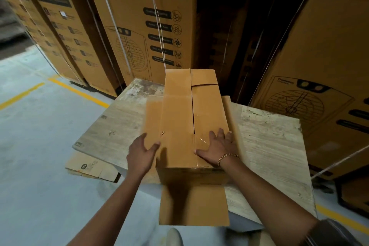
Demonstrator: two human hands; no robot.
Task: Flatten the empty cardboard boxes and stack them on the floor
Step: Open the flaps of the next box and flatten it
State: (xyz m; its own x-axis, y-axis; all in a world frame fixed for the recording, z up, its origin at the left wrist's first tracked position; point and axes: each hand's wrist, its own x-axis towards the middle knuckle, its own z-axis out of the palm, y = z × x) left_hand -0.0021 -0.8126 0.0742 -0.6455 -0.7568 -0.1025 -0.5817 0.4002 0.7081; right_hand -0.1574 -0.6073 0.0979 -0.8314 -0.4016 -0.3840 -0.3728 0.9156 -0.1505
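Still up on the table (119, 126), not yet flat: one box (179, 116). Lying long and low, with its long way running straight from the body toward the big boxes (151, 16) at the back. Near end open, its flap (193, 203) hanging down over the table edge.

Pressed flat on the top by the seam, fingers spread: the right hand (217, 150), likely to push the top down. Spread too, touching the left side with the thumb by the top edge: the left hand (142, 152), likely to stop any sliding. No pinching by either hand.

Down on the floor (30, 146) by the table, a flat box (91, 166), likely the start of the stack.
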